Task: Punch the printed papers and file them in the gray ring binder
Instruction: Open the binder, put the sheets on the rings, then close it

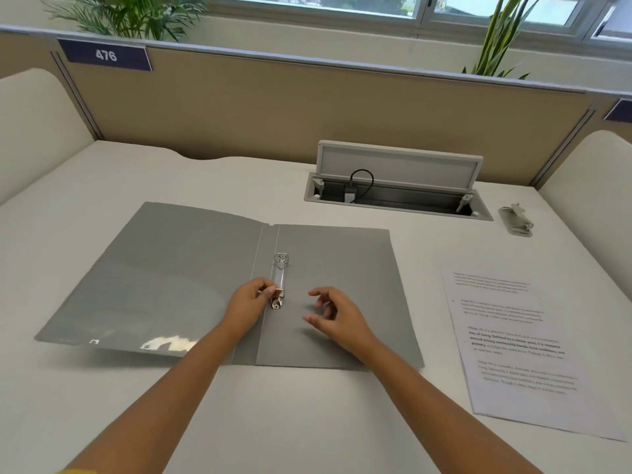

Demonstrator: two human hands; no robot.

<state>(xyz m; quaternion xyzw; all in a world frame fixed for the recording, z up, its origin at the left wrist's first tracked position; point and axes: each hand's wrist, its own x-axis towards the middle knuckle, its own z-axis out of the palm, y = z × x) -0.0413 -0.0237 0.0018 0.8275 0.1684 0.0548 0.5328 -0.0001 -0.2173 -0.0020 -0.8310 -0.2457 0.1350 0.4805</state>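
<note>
The gray ring binder lies open and flat on the white desk. Its metal ring mechanism runs along the spine. My left hand pinches the near end of that mechanism, at the lower ring. My right hand hovers just right of it over the right cover, fingers loosely curled and holding nothing. Several printed papers lie fanned in a stack on the desk to the right of the binder. No hole punch can be made out for certain.
A cable tray with its lid up is set into the white desk behind the binder. A small gray object lies right of it. A beige partition closes off the back, with plants behind it.
</note>
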